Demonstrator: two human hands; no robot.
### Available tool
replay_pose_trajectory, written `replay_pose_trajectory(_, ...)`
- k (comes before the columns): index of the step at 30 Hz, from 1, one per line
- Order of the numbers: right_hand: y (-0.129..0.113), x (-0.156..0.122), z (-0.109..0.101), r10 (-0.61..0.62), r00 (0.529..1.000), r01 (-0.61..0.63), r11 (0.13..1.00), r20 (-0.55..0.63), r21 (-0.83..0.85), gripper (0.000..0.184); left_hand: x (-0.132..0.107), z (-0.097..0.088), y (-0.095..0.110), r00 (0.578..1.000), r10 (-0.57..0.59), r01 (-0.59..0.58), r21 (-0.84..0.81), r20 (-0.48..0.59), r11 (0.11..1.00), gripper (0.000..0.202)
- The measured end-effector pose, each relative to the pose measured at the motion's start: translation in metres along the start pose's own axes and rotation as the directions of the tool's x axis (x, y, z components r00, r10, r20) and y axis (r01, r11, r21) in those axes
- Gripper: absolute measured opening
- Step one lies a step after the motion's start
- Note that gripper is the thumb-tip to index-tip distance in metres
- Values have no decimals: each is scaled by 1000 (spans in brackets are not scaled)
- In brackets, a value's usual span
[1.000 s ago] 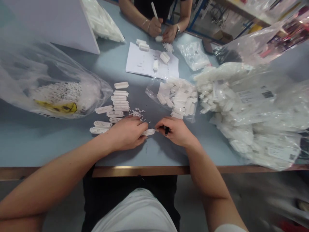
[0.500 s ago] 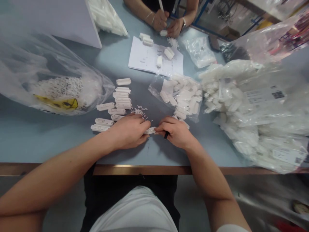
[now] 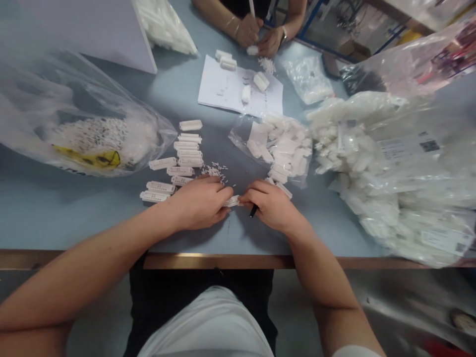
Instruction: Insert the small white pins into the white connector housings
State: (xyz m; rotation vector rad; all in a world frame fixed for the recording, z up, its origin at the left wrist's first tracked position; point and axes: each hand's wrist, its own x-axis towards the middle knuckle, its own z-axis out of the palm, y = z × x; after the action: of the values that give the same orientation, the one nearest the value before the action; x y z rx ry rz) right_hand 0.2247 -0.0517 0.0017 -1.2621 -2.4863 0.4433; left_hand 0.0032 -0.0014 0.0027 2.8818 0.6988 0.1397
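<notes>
Left hand [image 3: 199, 203]: fingers pinch a white plastic strip [image 3: 233, 201]. Right hand [image 3: 273, 206]: fingers closed on a black pen [image 3: 253, 211]. Risk: a slip could scatter nearby loose white pins [image 3: 213, 171].

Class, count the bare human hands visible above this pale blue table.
4: the person's left hand and right hand in the foreground, and a co-worker's right hand and left hand across the pale blue table.
</notes>
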Motion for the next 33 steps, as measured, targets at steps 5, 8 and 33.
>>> replay_pose_trajectory(5, -4, 0, -1, -2, 1000, 3, 998, 5, -61, 22, 0, 1, 0, 1000, 18, -17, 24, -14, 1000, 20)
replay_pose_trajectory(8, -7, 1, -2, -7, 1000, 7, 994, 5, -110, 21, 0, 1, 1, 1000, 16, -16, 24, -14, 1000, 20)
replay_pose_trajectory(33, -9, -7, -13, -156, 983, 177, 944, 98, -279, 24, 1, 4, -1, 1000, -14, 14, -3, -15, 1000, 19)
